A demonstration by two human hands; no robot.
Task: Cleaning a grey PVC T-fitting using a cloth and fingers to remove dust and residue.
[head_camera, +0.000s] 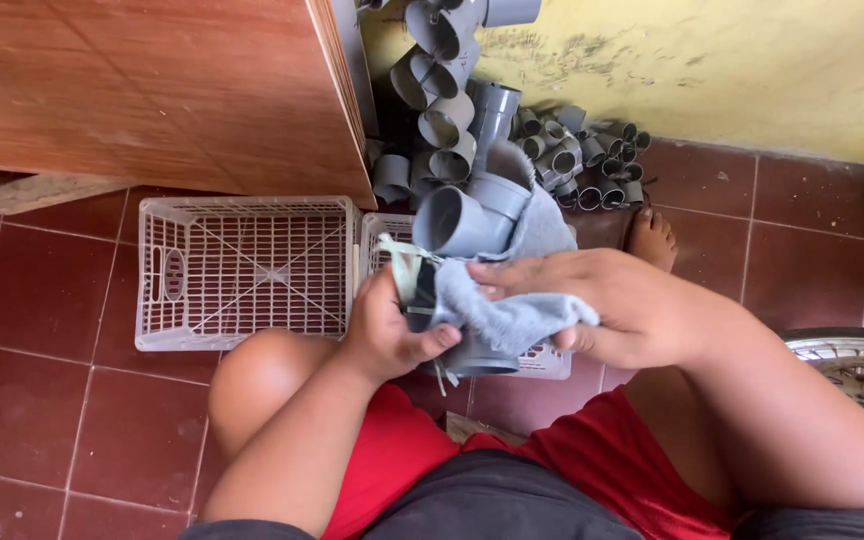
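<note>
The left hand [392,335] is clenched around the lower body of a grey plastic pipe fitting [467,225], a branched piece with an open round socket facing up and left. The fitting is held above the person's lap, over the edge of a white plastic crate [542,362]. A bundle of pale string [404,262] hangs from the fitting just above the left thumb. The right hand [617,305] grasps a grey cloth [507,315] and presses it against the side of the fitting; the cloth drapes over and behind the fitting. A second white plastic crate [242,270] lies on the red tiled floor [42,390] beside the left knee. A pile of grey pipe fittings [572,155] rests against the yellow wall [752,60]. A wooden panel [162,90] stands at upper left.
</note>
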